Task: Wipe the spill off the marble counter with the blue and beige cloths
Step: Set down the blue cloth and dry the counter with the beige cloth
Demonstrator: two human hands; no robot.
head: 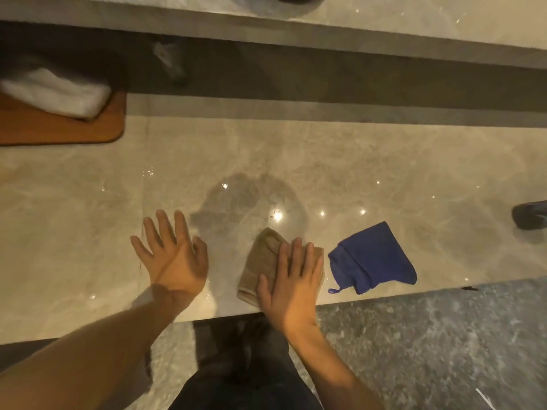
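beige cloth (260, 267) folded, flat on the marble desk (355, 173) near its front edge, partly covered. blue cloth (376, 258) just right of the beige cloth, apart from it, crumpled flat, small loop at its front-left corner. spill (251, 199) a dark wet patch just behind the beige cloth.

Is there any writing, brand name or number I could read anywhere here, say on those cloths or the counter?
None. No text can be read in this view.
The beige cloth and blue cloth look plain.
The marble counter carries only glints of light.
The dark object at the right edge is too cut off to tell.
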